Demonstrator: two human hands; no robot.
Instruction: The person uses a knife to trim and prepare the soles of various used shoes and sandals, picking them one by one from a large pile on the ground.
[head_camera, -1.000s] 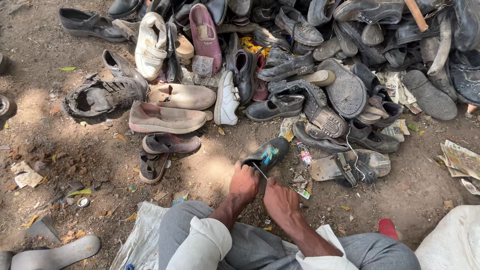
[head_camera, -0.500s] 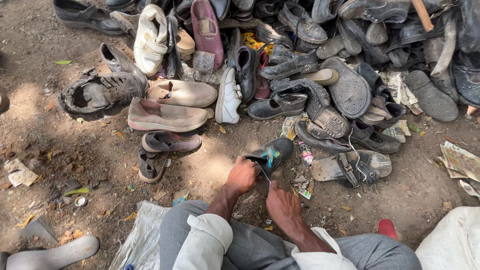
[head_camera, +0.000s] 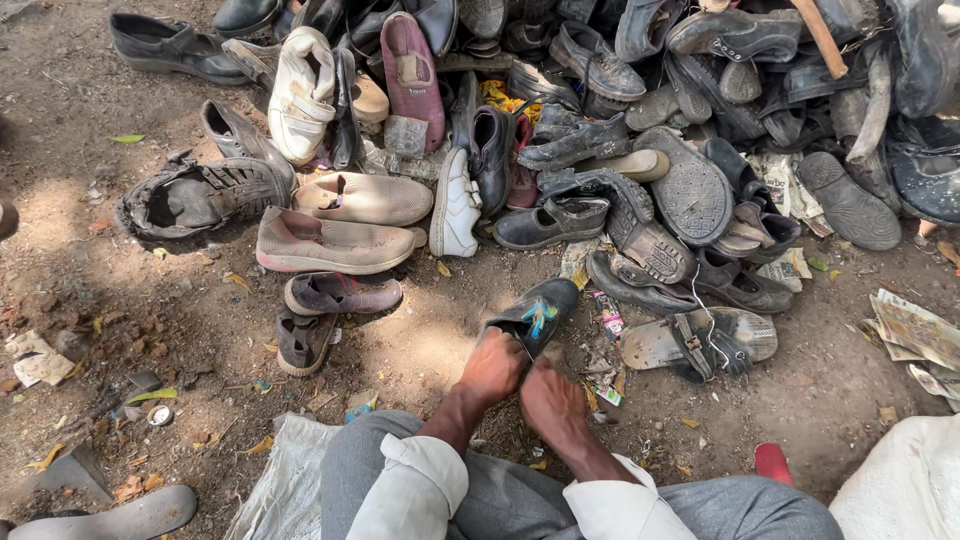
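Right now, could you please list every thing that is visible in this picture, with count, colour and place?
black shoe: one, black with a coloured mark inside, on the ground in front of the hands
shoe pile: many, mostly black and grey, across the top
beige slip-on shoes: two, beige, left of centre
white shoe: one, white, upper left
small sandals: two, purple-grey, below the beige pair
grey sandal: one, grey, right of the black shoe
papers: a few, printed, right edge
left hand: one, gripping the black shoe's heel
right hand: one, beside the left hand, below the shoe
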